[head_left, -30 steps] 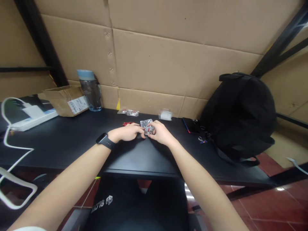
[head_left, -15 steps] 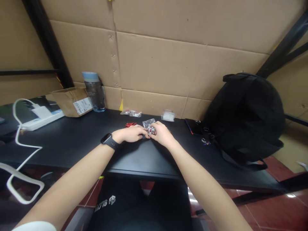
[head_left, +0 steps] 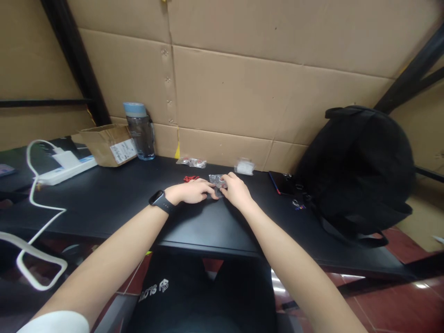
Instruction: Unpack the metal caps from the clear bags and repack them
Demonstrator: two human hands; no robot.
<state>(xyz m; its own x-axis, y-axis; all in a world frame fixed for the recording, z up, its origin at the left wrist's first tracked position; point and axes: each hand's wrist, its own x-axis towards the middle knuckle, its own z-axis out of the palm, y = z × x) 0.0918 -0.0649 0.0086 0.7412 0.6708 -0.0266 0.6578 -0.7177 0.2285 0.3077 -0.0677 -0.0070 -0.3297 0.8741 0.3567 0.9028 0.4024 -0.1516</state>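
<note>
A small clear plastic bag (head_left: pixel 215 179) lies between my two hands at the middle of the black table (head_left: pixel 114 203). My right hand (head_left: pixel 237 192) is closed, thumb and fingers pinching the right side of the bag. From the left, my left hand (head_left: pixel 197 191) reaches to the bag's lower edge, its fingers bent together against the plastic; a dark watch (head_left: pixel 161 201) is on that wrist. What is inside the bag is too small to make out. Just behind my left hand is a red item (head_left: pixel 190 178), partly covered by it.
Small clear packets (head_left: pixel 191 162) and a white packet (head_left: pixel 244 167) lie along the cardboard wall. To the left stand a blue-lidded bottle (head_left: pixel 140 132), a cardboard box (head_left: pixel 107 148) and a white power strip (head_left: pixel 67 170). A black backpack (head_left: pixel 357 171) and keyring (head_left: pixel 297 204) are right.
The bag's crumpled lower part with a red spot, earlier visible between my fingertips, is now mostly covered. Both hands stay close together. The whole view has shifted slightly.
</note>
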